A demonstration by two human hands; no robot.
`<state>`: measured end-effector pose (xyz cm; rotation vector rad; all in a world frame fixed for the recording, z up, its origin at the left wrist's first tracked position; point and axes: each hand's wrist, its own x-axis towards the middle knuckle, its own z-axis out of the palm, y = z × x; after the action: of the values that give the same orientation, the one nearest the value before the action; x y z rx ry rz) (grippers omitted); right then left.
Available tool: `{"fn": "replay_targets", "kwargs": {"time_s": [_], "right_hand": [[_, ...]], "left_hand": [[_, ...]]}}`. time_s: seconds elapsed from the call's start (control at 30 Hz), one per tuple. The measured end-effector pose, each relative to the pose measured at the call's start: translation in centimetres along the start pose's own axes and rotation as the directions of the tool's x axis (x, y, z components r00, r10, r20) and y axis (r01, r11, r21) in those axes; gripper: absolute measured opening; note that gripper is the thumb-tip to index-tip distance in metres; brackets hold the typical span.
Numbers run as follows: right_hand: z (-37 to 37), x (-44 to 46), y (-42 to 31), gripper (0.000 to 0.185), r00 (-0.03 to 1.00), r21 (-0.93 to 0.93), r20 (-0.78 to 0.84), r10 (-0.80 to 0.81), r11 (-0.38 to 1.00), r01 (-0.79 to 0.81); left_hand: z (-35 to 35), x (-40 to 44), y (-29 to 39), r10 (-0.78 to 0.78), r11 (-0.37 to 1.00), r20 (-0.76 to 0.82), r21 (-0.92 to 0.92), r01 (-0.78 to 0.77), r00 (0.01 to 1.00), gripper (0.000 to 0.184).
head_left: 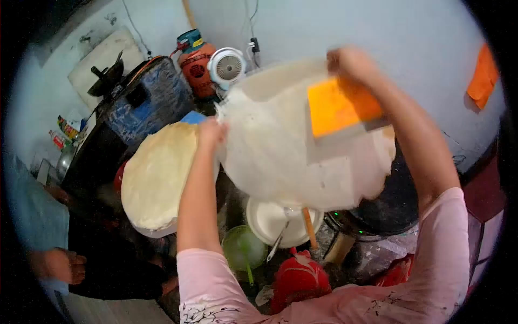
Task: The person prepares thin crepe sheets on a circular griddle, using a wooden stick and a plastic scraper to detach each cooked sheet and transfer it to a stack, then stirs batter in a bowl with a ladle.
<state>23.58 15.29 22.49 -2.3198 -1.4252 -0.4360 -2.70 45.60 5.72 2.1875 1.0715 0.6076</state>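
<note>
A large, thin, pale pancake (pixel 270 146) hangs spread between my two hands, with an uneven browned edge at its lower right. My left hand (pixel 212 132) pinches its left edge. Up at its top edge, my right hand (pixel 350 62) is closed on it, a little blurred. Just under the right hand is a flat orange square (pixel 337 108) in front of the pancake; what bears it is hidden. Left of my left forearm lies a round stack of similar pancakes (pixel 156 178). A bit of flat blue material (pixel 193 117) shows beside that stack.
Below the pancake stand a white basin (pixel 259 221) with a wooden stick (pixel 309 228), a green bowl (pixel 243 245) and a black round griddle (pixel 386 208). A fan (pixel 227 67) and gas cylinder (pixel 197 70) stand behind. Another person's hand (pixel 62 265) is at left.
</note>
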Motion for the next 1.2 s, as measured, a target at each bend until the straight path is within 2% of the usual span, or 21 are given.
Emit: {"fn": "replay_targets", "kwargs": {"time_s": [0.03, 0.07, 0.13, 0.17, 0.2, 0.3, 0.33, 0.37, 0.47, 0.57, 0.6, 0.67, 0.73, 0.8, 0.83, 0.9, 0.93, 1.0, 1.03, 1.1, 1.2], "right_hand": [[-1.8, 1.4, -2.0, 0.01, 0.994, 0.016, -0.098, -0.043, 0.999, 0.044], [-4.0, 2.3, -4.4, 0.011, 0.978, 0.036, -0.191, -0.081, 0.995, 0.09], [-9.7, -1.9, -14.6, 0.018, 0.97, 0.228, -0.195, 0.143, 0.969, -0.097], [-8.2, -1.6, -14.2, 0.016, 0.91, 0.209, -0.415, -0.017, 0.971, 0.114], [-6.4, -1.2, -13.7, 0.015, 0.772, 0.146, -0.615, -0.158, 0.94, 0.308], [-0.6, -5.5, -17.4, 0.023, 0.762, 0.319, -0.579, -0.29, 0.78, 0.538], [2.3, -6.8, -18.2, 0.027, 0.781, 0.404, -0.52, -0.346, 0.706, 0.582], [5.0, -7.9, -19.2, 0.036, 0.803, 0.439, -0.482, -0.351, 0.696, 0.568], [11.6, -11.9, -20.3, 0.056, 0.949, 0.629, -0.128, -0.287, 0.717, 0.302], [14.1, -16.3, -17.3, 0.058, 0.946, 0.638, 0.165, -0.277, 0.762, 0.112], [14.0, -17.7, -16.3, 0.059, 0.931, 0.588, 0.276, -0.237, 0.808, 0.031], [15.4, -20.9, -13.2, 0.054, 0.89, 0.518, 0.455, -0.035, 0.823, -0.232], [21.0, -25.4, -7.4, 0.045, 0.977, 0.624, 0.208, 0.047, 0.762, -0.169], [22.5, -28.1, -3.1, 0.039, 0.798, 0.535, 0.487, 0.356, 0.6, -0.595], [22.2, -28.4, -2.9, 0.039, 0.793, 0.53, 0.486, 0.367, 0.598, -0.602], [21.0, -28.7, -2.9, 0.053, 0.174, 0.351, 0.82, 0.546, -0.239, -0.905], [20.1, -28.8, -3.9, 0.063, 0.182, 0.355, 0.882, 0.436, -0.357, -0.864], [21.2, -29.7, -5.5, 0.055, 0.422, 0.465, 0.884, 0.203, -0.48, -0.744], [21.3, -29.7, -6.7, 0.049, 0.499, 0.5, 0.853, 0.152, -0.515, -0.697], [20.8, -29.0, -9.7, 0.036, 0.587, 0.452, 0.809, 0.014, -0.654, -0.607], [21.0, -28.2, -13.0, 0.047, 0.662, 0.592, 0.749, 0.01, -0.459, -0.663]], "left_hand": [[-4.6, -2.8, 5.7, -0.013, 0.997, -0.157, 0.071, 0.024, 0.988, 0.019], [-7.1, 0.0, 3.2, -0.077, 0.876, -0.286, -0.477, -0.072, 0.955, 0.018], [-15.5, -3.4, 5.2, 0.147, 0.831, -0.589, -0.362, -0.423, 0.794, 0.016], [-18.2, -5.9, 5.7, 0.2, 0.641, -0.672, -0.461, -0.614, 0.713, 0.014], [-21.1, -9.1, 5.3, 0.188, 0.744, -0.741, -0.321, -0.586, 0.644, 0.017], [-23.1, -17.7, 0.6, 0.249, 0.726, -0.844, -0.161, -0.668, 0.475, 0.026], [-22.8, -20.3, -1.5, 0.19, 0.863, -0.837, -0.107, -0.494, 0.513, 0.026], [-22.9, -21.9, -4.8, 0.436, 0.878, -0.778, 0.257, -0.403, 0.452, 0.028], [-19.9, -25.4, -14.0, 0.396, 0.915, -0.648, 0.341, -0.218, 0.65, 0.04], [-16.7, -25.8, -24.4, 0.264, 0.734, -0.397, 0.674, 0.084, 0.879, 0.064], [-14.3, -26.6, -20.9, -0.08, 0.643, -0.597, 0.581, 0.499, 0.798, 0.068], [-12.5, -27.9, -22.1, 0.059, 0.7, -0.692, 0.542, 0.464, 0.719, 0.059], [-9.3, -29.7, -19.8, 0.228, 0.739, -0.625, 0.611, 0.285, 0.747, 0.049], [-4.5, -31.7, -16.5, 0.193, 0.906, -0.465, 0.423, 0.025, 0.864, 0.039], [-2.2, -32.7, -14.1, 0.273, 0.898, -0.303, 0.421, -0.129, 0.913, 0.034], [5.2, -35.0, -13.6, 0.145, 0.982, 0.088, 0.111, -0.154, 0.986, 0.041], [5.8, -35.6, -9.1, -0.066, 0.945, 0.485, -0.25, 0.211, 0.872, 0.047], [10.2, -36.8, -6.4, 0.116, 0.754, 0.5, -0.607, 0.251, 0.858, 0.05], [11.4, -36.9, -4.8, 0.116, 0.756, 0.51, -0.602, 0.257, 0.853, 0.05], [12.7, -35.8, -2.0, -0.034, 0.38, 0.488, -0.801, 0.463, 0.872, 0.043], [12.6, -33.5, -0.9, -0.32, 0.261, 0.258, -0.901, 0.346, 0.912, 0.021]]}}
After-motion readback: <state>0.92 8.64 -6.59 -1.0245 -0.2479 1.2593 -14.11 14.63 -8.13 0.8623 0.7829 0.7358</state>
